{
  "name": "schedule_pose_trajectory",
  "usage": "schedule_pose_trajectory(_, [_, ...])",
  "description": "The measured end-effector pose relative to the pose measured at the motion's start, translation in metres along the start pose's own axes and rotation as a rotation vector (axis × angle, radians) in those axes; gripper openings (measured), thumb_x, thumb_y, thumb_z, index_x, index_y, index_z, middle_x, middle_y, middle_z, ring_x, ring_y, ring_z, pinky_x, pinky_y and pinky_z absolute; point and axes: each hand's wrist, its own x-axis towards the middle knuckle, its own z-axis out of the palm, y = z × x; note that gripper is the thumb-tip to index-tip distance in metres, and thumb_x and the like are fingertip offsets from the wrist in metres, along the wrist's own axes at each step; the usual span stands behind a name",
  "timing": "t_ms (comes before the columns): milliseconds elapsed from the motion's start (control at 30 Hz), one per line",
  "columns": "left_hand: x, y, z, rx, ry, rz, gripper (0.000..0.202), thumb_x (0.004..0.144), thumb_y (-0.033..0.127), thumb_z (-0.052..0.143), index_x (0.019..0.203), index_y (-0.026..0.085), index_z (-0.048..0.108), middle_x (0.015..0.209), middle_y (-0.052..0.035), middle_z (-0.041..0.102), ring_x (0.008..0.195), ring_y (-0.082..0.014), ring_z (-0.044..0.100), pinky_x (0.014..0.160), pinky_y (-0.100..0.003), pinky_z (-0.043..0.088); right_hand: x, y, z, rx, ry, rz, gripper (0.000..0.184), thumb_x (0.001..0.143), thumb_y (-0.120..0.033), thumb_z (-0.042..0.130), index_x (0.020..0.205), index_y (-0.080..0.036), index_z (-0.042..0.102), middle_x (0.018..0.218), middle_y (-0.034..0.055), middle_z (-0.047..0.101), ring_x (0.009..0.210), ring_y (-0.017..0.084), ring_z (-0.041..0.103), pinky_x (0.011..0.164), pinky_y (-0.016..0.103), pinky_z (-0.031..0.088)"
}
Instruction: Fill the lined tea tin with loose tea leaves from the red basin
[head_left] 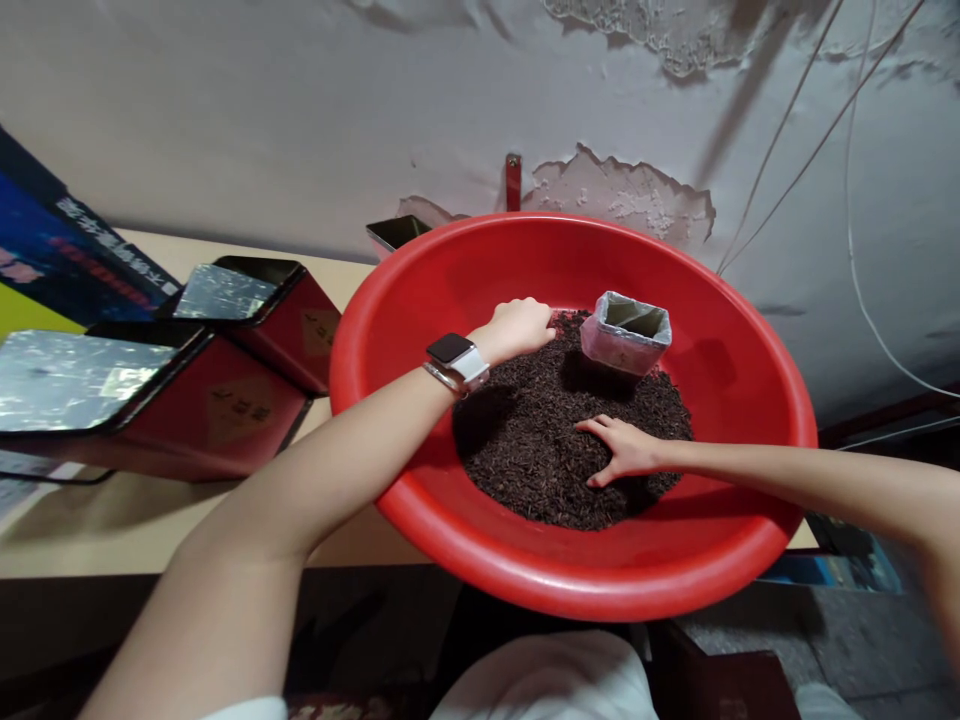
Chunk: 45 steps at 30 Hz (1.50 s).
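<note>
A big red plastic basin (390,330) stands on the table in front of me, holding a heap of dark loose tea leaves (525,450). A small square foil-lined bag (626,335) stands upright and open in the leaves at the far side. My left hand (517,328), with a smartwatch on the wrist, rests curled on the far edge of the heap, just left of the bag. My right hand (622,450) lies flat on the near right of the heap, fingers spread and pointing left.
Two red tins with silver foil tops (112,390) (255,305) stand on the beige table left of the basin, with another dark container (397,232) behind. A peeling grey wall with cables rises behind. A dark blue printed box (60,260) lies at far left.
</note>
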Motion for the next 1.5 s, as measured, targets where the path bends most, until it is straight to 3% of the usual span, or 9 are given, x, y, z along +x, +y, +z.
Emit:
schedule_pose_trajectory(267, [0.000, -0.001, 0.000, -0.010, 0.001, 0.005, 0.038, 0.092, 0.037, 0.044, 0.116, 0.020, 0.067, 0.113, -0.0125, 0.069, 0.103, -0.0279, 0.064, 0.083, -0.036, 0.049, 0.001, -0.005, -0.021, 0.002, 0.001, 0.008, 0.070, 0.067, -0.036, 0.078, 0.131, -0.016, 0.056, 0.112, 0.0154, 0.067, 0.101, 0.033, 0.065, 0.084, 0.039, 0.051])
schedule_pose_trajectory(567, [-0.001, 0.000, -0.002, -0.003, -0.010, 0.003, 0.040, 0.092, 0.037, 0.043, 0.117, 0.018, 0.067, 0.116, -0.0141, 0.068, 0.102, -0.0296, 0.064, 0.081, -0.037, 0.050, 0.008, 0.021, -0.154, 0.025, 0.546, 0.013, 0.048, 0.067, -0.026, 0.072, 0.113, -0.020, 0.064, 0.106, 0.0031, 0.068, 0.099, 0.022, 0.062, 0.089, 0.035, 0.046])
schedule_pose_trajectory(700, [0.000, -0.001, -0.002, -0.009, -0.018, 0.001, 0.038, 0.092, 0.036, 0.044, 0.117, 0.020, 0.067, 0.116, -0.0130, 0.068, 0.103, -0.0286, 0.064, 0.081, -0.036, 0.050, 0.024, 0.047, -0.179, -0.018, 0.640, 0.163, 0.049, 0.071, -0.038, 0.071, 0.115, -0.020, 0.062, 0.110, 0.0058, 0.067, 0.103, 0.025, 0.060, 0.090, 0.039, 0.046])
schedule_pose_trajectory(833, [0.001, -0.001, -0.002, -0.005, -0.030, -0.016, 0.038, 0.092, 0.037, 0.044, 0.117, 0.020, 0.068, 0.115, -0.0133, 0.068, 0.104, -0.0289, 0.064, 0.083, -0.036, 0.049, 0.033, 0.037, -0.164, -0.164, 0.629, 0.204, 0.052, 0.073, -0.047, 0.071, 0.117, -0.020, 0.061, 0.120, 0.0114, 0.062, 0.113, 0.031, 0.053, 0.091, 0.046, 0.042])
schedule_pose_trajectory(967, [0.000, 0.001, 0.000, 0.006, -0.036, -0.024, 0.040, 0.092, 0.040, 0.045, 0.118, 0.018, 0.067, 0.116, -0.0150, 0.067, 0.106, -0.0308, 0.063, 0.085, -0.038, 0.049, 0.032, -0.003, -0.129, -0.335, 0.652, -0.034, 0.024, 0.081, -0.029, 0.064, 0.102, -0.017, 0.064, 0.115, 0.0119, 0.062, 0.110, 0.028, 0.052, 0.090, 0.040, 0.040])
schedule_pose_trajectory(1067, [0.000, 0.001, 0.001, 0.027, -0.025, -0.028, 0.040, 0.092, 0.040, 0.046, 0.119, 0.018, 0.066, 0.117, -0.0146, 0.067, 0.107, -0.0298, 0.063, 0.085, -0.037, 0.049, 0.036, -0.023, -0.101, -0.302, 0.416, -0.104, 0.012, 0.087, -0.017, 0.053, 0.094, -0.014, 0.063, 0.095, 0.0099, 0.066, 0.088, 0.019, 0.059, 0.075, 0.029, 0.041])
schedule_pose_trajectory(1200, [0.001, 0.000, 0.002, 0.016, -0.003, -0.006, 0.039, 0.091, 0.037, 0.045, 0.117, 0.018, 0.067, 0.114, -0.0136, 0.069, 0.104, -0.0281, 0.064, 0.083, -0.035, 0.049, 0.055, -0.022, -0.070, -0.313, 0.143, -0.059, 0.022, 0.093, -0.013, 0.043, 0.094, -0.013, 0.064, 0.092, 0.0108, 0.068, 0.081, 0.018, 0.064, 0.071, 0.027, 0.042])
schedule_pose_trajectory(1333, [-0.001, 0.002, 0.003, 0.023, 0.006, -0.002, 0.037, 0.091, 0.035, 0.045, 0.116, 0.019, 0.067, 0.115, -0.0130, 0.068, 0.103, -0.0276, 0.064, 0.082, -0.035, 0.049, 0.093, -0.016, -0.053, -0.244, 0.076, -0.136, 0.035, 0.098, -0.033, 0.044, 0.124, -0.014, 0.058, 0.124, 0.0163, 0.060, 0.112, 0.025, 0.059, 0.093, 0.035, 0.044])
schedule_pose_trajectory(1500, [-0.003, 0.006, 0.007, 0.047, -0.060, 0.009, 0.036, 0.091, 0.028, 0.046, 0.117, 0.018, 0.068, 0.114, -0.0135, 0.069, 0.107, -0.0274, 0.063, 0.084, -0.034, 0.049, 0.135, -0.025, -0.031, -0.108, 0.017, -0.032, 0.064, 0.091, -0.063, 0.041, 0.148, -0.034, 0.033, 0.159, 0.0126, 0.018, 0.144, 0.040, 0.015, 0.106, 0.062, 0.028])
